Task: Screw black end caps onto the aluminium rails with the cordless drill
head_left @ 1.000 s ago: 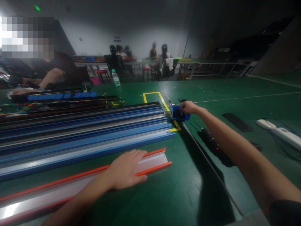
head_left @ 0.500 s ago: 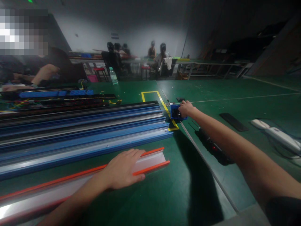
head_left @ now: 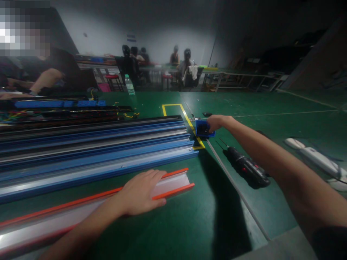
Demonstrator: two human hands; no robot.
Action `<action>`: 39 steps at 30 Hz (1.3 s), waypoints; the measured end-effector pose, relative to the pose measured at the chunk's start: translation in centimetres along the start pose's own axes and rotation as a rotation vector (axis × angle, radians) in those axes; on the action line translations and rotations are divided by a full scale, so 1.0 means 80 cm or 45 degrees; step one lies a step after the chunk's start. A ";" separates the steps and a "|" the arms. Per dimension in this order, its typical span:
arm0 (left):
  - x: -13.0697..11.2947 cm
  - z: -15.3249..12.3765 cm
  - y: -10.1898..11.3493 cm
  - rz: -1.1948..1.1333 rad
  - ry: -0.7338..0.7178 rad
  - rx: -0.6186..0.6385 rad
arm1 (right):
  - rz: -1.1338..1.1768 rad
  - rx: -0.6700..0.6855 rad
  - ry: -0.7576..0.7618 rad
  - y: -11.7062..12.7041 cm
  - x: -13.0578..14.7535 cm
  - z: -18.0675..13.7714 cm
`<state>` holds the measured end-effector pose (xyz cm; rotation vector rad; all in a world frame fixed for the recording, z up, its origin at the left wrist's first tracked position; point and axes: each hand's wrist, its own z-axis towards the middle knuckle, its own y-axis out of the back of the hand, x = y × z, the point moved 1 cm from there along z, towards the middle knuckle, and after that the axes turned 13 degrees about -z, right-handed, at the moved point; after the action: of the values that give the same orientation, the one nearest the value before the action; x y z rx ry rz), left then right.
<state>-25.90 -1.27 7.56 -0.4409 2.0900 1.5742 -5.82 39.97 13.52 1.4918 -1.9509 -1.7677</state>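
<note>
My left hand (head_left: 142, 193) lies flat, fingers stretched, on a long white channel with orange edges (head_left: 173, 182) near the table's front. My right hand (head_left: 215, 122) reaches far forward, its fingers curled into a small blue box (head_left: 202, 129) that sits by the end of the blue rails. What the fingers pinch inside the box is hidden. A black cordless screwdriver (head_left: 245, 168) lies on the green mat under my right forearm.
Several long blue and silver rails (head_left: 94, 151) lie side by side across the left. A yellow taped rectangle (head_left: 176, 108) marks the mat. A white power strip (head_left: 314, 159) lies at right. A person sits at far left; others sit at distant tables.
My right hand stays at the blue box, its fingers dipping further in. The left hand has not moved. The view has shifted slightly.
</note>
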 end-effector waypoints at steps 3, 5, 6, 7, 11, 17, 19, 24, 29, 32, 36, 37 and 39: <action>0.000 0.000 -0.001 -0.005 -0.007 -0.003 | 0.050 -0.019 0.014 0.008 -0.008 -0.010; 0.000 0.000 -0.001 -0.011 -0.021 -0.013 | 0.078 -0.045 0.021 0.013 -0.012 -0.017; 0.001 -0.001 -0.001 -0.011 -0.025 -0.020 | 0.093 -0.059 0.024 0.014 -0.014 -0.021; 0.001 -0.001 -0.002 -0.009 -0.027 -0.025 | 0.109 -0.076 0.024 0.016 -0.017 -0.024; 0.004 -0.001 -0.003 0.000 -0.018 -0.026 | 0.198 -0.145 0.018 0.016 -0.027 -0.036; 0.003 -0.001 -0.004 -0.022 -0.011 -0.035 | 0.338 -0.223 0.010 0.009 -0.029 -0.053; 0.003 -0.001 -0.004 -0.023 -0.001 -0.034 | 0.365 -0.244 0.002 0.006 -0.026 -0.058; 0.007 -0.001 -0.006 -0.037 -0.021 -0.072 | 0.412 -0.285 -0.002 -0.005 -0.019 -0.060; 0.003 -0.001 -0.004 -0.027 -0.024 -0.065 | 0.452 -0.285 0.013 -0.015 -0.013 -0.057; -0.001 -0.002 -0.001 -0.035 -0.011 -0.057 | 0.478 -0.280 -0.012 -0.018 -0.010 -0.056; -0.002 -0.002 0.000 -0.039 -0.011 -0.062 | 0.493 -0.280 -0.113 -0.022 -0.007 -0.054; -0.002 -0.002 -0.001 -0.037 -0.014 -0.063 | 0.494 -0.280 -0.139 -0.024 -0.006 -0.053; -0.001 -0.001 -0.001 -0.033 -0.017 -0.067 | 0.494 -0.280 -0.183 -0.026 -0.003 -0.049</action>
<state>-25.80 -1.40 7.53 -0.4725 2.0291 1.6158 -1.97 37.77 13.20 0.8700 -1.8726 -1.8724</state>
